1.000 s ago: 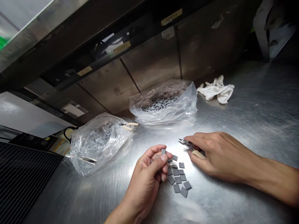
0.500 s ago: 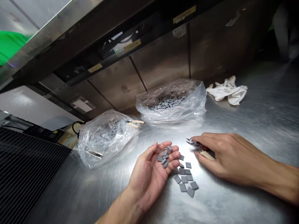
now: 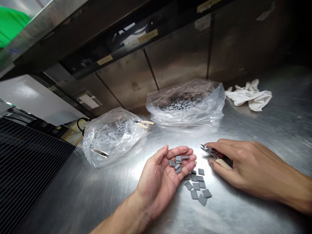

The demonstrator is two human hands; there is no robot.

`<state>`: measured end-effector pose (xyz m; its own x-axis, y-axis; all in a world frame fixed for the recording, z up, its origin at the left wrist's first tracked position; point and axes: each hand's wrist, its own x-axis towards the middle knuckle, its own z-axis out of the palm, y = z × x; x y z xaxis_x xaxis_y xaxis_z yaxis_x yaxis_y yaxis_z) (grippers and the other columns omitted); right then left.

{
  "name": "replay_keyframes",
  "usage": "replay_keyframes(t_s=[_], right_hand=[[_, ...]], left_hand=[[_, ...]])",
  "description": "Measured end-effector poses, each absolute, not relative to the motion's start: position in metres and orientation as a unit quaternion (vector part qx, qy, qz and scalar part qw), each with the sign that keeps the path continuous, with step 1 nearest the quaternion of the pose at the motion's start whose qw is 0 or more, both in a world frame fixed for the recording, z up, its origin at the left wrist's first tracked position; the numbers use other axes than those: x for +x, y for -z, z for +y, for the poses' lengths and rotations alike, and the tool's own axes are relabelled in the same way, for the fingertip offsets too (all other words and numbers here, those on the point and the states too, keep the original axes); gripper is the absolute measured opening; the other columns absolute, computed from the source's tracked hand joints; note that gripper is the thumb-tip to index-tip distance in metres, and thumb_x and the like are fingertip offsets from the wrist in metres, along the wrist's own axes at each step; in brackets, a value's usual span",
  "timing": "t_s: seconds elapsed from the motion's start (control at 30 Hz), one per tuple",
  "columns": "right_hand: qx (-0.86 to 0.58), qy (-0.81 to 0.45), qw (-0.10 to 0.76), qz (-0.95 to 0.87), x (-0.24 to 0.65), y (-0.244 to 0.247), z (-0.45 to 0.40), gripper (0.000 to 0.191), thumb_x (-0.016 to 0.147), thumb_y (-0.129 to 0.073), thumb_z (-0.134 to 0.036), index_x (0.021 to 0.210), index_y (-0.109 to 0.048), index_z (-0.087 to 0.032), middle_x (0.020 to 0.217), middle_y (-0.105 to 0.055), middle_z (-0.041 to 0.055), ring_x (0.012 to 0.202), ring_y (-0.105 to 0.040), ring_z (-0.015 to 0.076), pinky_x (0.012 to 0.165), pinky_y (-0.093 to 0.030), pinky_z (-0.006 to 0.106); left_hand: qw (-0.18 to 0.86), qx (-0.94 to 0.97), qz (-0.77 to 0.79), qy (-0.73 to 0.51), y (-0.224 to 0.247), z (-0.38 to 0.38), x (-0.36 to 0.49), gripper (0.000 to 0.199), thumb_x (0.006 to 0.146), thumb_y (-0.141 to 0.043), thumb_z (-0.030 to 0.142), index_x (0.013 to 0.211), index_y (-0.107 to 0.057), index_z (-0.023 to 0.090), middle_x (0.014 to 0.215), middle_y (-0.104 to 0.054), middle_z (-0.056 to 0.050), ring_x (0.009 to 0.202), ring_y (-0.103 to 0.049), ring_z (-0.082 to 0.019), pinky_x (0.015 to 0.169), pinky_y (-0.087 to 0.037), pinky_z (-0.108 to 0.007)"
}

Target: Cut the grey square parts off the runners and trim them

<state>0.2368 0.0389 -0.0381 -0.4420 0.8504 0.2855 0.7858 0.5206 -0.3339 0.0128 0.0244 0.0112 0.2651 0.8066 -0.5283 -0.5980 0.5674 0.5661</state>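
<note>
My left hand [image 3: 159, 182] is palm up and cupped, holding several small grey ridged square pieces [image 3: 178, 159] near the fingers. In my right hand [image 3: 251, 164] is a pair of nippers [image 3: 223, 163] with cream handles, its pointed jaws apart and aimed left toward my left fingers. Between the two hands, on the metal tabletop [image 3: 234, 211], lie several more grey squares [image 3: 196, 186]. Part of that group is hidden under my left fingers.
A clear bag [image 3: 185, 118] of grey pieces stands against the back panel. Left of it lies another clear bag [image 3: 97, 138] with grey pieces, a second cream-handled tool [image 3: 146, 123] and a cutter knife [image 3: 101, 153]. A white glove [image 3: 251, 94] lies at the back right.
The grey pieces in my left palm have shifted, one now lying nearer the fingertips. My right hand keeps its hold on the nippers. The whole view has swung slightly.
</note>
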Motion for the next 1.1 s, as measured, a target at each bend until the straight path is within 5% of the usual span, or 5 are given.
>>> replay_keyframes(t_s=[0.17, 0.5, 0.8, 1.1], right_hand=[[-0.484, -0.078, 0.204, -0.847, 0.2371, 0.0383, 0.0394, 0.03, 0.093, -0.048, -0.035, 0.11, -0.069, -0.021, 0.092, -0.072, 0.0055, 0.073, -0.067, 0.0244, 0.065, -0.05, 0.04], [-0.481, -0.051, 0.21, -0.85, 0.2362, 0.0399, 0.039, 0.031, 0.093, -0.049, -0.034, 0.113, -0.069, -0.021, 0.105, -0.074, 0.0096, 0.079, -0.07, 0.0277, 0.064, -0.053, 0.04], [-0.483, -0.06, 0.19, -0.853, 0.2371, 0.0414, 0.0396, 0.035, 0.095, -0.047, -0.035, 0.118, -0.067, -0.02, 0.108, -0.073, 0.0092, 0.085, -0.07, 0.0279, 0.071, -0.054, 0.043], [-0.487, -0.06, 0.178, -0.853, 0.2378, 0.0403, 0.0394, 0.036, 0.095, -0.046, -0.036, 0.117, -0.067, -0.019, 0.106, -0.073, 0.0098, 0.083, -0.07, 0.0272, 0.069, -0.054, 0.043]], left_hand=[[0.786, 0.128, 0.398, -0.456, -0.0109, 0.0241, 0.0126, 0.036, 0.097, -0.05, 0.031, 0.1, -0.071, 0.003, 0.1, -0.069, -0.019, 0.1, -0.068, -0.027, 0.101, -0.05, -0.039], [0.774, 0.148, 0.402, -0.466, -0.0104, 0.0246, 0.0118, 0.038, 0.099, -0.044, 0.034, 0.102, -0.07, 0.006, 0.095, -0.065, -0.015, 0.087, -0.063, -0.021, 0.075, -0.05, -0.029], [0.777, 0.133, 0.391, -0.475, -0.0112, 0.0255, 0.0119, 0.036, 0.099, -0.045, 0.032, 0.101, -0.067, 0.004, 0.094, -0.063, -0.015, 0.092, -0.065, -0.024, 0.092, -0.051, -0.035], [0.778, 0.132, 0.392, -0.472, -0.0112, 0.0231, 0.0122, 0.035, 0.099, -0.045, 0.033, 0.1, -0.067, 0.005, 0.093, -0.062, -0.014, 0.093, -0.065, -0.024, 0.094, -0.051, -0.035]])
